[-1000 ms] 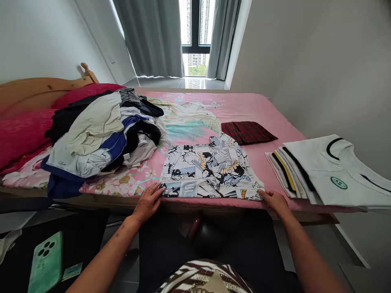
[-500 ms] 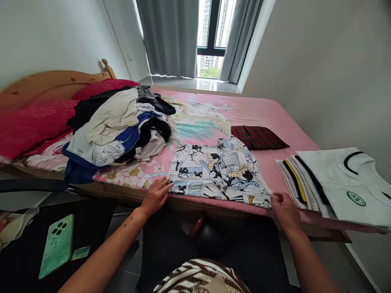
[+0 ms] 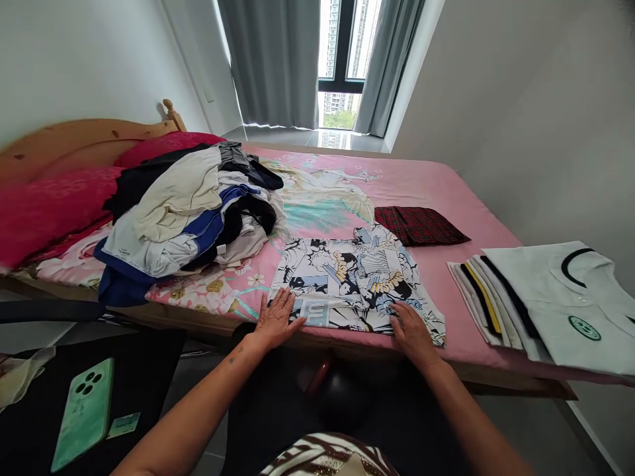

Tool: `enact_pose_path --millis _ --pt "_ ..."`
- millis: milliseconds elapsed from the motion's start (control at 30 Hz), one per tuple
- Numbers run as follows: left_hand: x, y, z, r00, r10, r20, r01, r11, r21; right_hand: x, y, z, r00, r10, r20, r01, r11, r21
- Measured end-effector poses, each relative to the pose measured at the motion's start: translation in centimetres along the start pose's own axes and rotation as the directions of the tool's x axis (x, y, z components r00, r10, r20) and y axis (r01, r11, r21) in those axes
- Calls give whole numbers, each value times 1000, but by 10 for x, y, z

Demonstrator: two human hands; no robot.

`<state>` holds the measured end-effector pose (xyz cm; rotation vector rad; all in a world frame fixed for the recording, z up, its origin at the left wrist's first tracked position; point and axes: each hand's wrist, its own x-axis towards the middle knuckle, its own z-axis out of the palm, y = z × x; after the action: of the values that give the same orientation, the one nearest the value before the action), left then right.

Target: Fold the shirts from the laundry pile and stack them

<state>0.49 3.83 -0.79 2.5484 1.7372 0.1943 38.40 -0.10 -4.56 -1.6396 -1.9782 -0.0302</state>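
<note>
A shirt with a black, white, blue and yellow comic-style print (image 3: 342, 274) lies flattened at the near edge of the bed. My left hand (image 3: 278, 319) rests on its lower left corner, open, fingers spread over the fabric. Toward the lower right of the shirt, my right hand (image 3: 413, 332) touches the cloth, its fingers stretched out and holding nothing. The shirt's lower right corner lies loose beside that hand.
A heap of unfolded clothes (image 3: 173, 205) covers the bed's left side by red pillows (image 3: 59, 205). A dark red plaid garment (image 3: 421, 225) lies beyond the shirt. Folded clothes (image 3: 489, 304) and a white shirt (image 3: 555, 284) are at right. A green phone (image 3: 83, 410) lies lower left.
My right hand has let go of the shirt's lower right corner and moved left onto the fabric. My left hand has shifted slightly right, further onto the shirt.
</note>
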Motion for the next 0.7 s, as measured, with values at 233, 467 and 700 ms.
enact_pose_path --millis 233,467,700 --pt "24 8 5 996 86 -29 -86 996 -23 28 -23 10 989 -53 141 62 996 -63" --pt "39 23 8 968 221 -116 -228 973 -45 47 -19 15 975 64 211 -52 997 -62" --pt "20 1 4 939 294 -179 -308 950 -54 19 21 -40 966 210 -153 -198 976 86"
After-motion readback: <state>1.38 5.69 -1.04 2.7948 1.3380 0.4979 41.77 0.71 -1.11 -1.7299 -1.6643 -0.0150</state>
